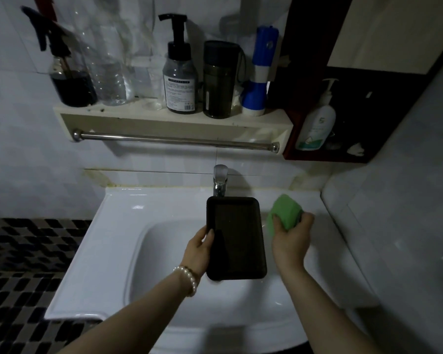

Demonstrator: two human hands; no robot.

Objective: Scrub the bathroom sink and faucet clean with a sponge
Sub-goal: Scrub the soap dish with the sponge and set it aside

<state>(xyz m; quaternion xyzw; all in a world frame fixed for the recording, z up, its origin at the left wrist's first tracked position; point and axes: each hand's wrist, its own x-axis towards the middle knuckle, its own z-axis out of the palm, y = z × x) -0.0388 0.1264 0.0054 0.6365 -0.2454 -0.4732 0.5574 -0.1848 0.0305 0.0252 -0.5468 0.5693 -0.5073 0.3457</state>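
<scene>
A white ceramic sink fills the lower middle, with a chrome faucet standing at its back rim. My left hand grips the left edge of a black rectangular tray, held over the basin just in front of the faucet. My right hand is closed on a green sponge, raised above the sink's right rim, to the right of the tray and faucet. The basin below the tray is partly hidden.
A cream wall shelf with a metal towel bar hangs above the faucet, holding a spray bottle, pump bottle, dark flask and blue torch. A dark cabinet with a white lotion bottle is at upper right. A tiled wall stands close on the right.
</scene>
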